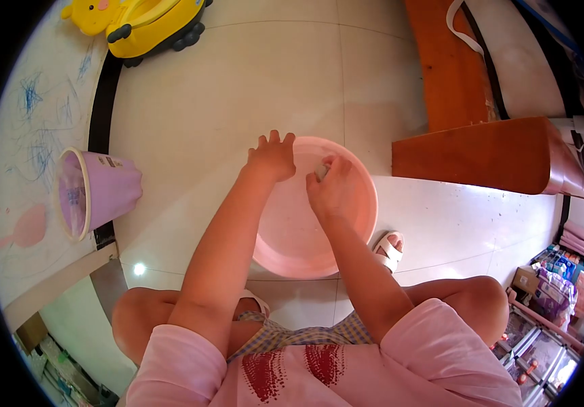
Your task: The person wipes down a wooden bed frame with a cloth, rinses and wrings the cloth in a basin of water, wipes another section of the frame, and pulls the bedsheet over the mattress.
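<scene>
A round pink basin (292,234) stands on the tiled floor between the person's feet. My left hand (273,157) is at the basin's upper left rim, palm down with its fingers spread, and no object shows in it. Over the inside of the basin, my right hand (331,184) has its fingers closed around a small greyish object (322,171). Most of that object is hidden by the fingers, so I cannot make out what it is.
A purple bin (112,190) lies at the left by a scribbled white surface (24,149). A yellow ride-on toy (146,30) is at the upper left. Brown wooden furniture (468,157) juts in from the right. Packages (556,292) sit at the lower right.
</scene>
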Tool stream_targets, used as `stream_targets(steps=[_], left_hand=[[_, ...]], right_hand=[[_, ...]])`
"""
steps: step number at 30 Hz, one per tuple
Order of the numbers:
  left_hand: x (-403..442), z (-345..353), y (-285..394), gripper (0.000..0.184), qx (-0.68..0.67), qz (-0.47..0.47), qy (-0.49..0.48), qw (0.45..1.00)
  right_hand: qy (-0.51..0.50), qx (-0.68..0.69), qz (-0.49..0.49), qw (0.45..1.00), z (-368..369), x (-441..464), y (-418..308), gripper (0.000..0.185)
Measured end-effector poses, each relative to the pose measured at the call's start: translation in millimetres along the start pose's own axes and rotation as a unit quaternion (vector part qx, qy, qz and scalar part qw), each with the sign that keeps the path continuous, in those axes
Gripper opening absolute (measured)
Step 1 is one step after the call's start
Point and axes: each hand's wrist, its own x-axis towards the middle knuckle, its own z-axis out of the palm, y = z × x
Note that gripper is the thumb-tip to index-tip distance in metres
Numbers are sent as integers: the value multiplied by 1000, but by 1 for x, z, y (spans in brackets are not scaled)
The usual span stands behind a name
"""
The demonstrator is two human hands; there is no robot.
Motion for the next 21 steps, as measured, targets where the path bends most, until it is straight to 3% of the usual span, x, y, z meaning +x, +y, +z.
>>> stream_targets(steps=[3, 6, 8, 11, 15, 17, 20, 21], left_hand=[[0, -4, -5, 63, -9, -2, -23, 1000], [2, -4, -12, 64, -14, -10, -43, 999], [1, -7, -15, 65, -11, -18, -50, 999], [-6, -17, -18, 66, -23, -35, -88, 995], [-3, -20, -26, 71, -45, -51, -120, 990], [-3, -21, -30, 72, -59, -58, -134, 987], [-9, -15, -39, 63, -83, -60, -111, 989], [-12, -8, -46, 56, -163, -4, -44, 986]], right_hand=[[-15, 10, 5, 1000, 2, 3, -3, 41], [-107, 61, 75, 990, -18, 25, -21, 30], [-294, 227, 85, 925, -14, 50, -10, 22], [-385, 140, 81, 909, -38, 68, -36, 20], [-452, 132, 85, 878, -37, 80, -49, 23], [-490, 197, 104, 843, -39, 81, -57, 26], [-480, 147, 118, 857, -31, 80, -55, 29], [-460, 229, 132, 848, -33, 71, -57, 29]])
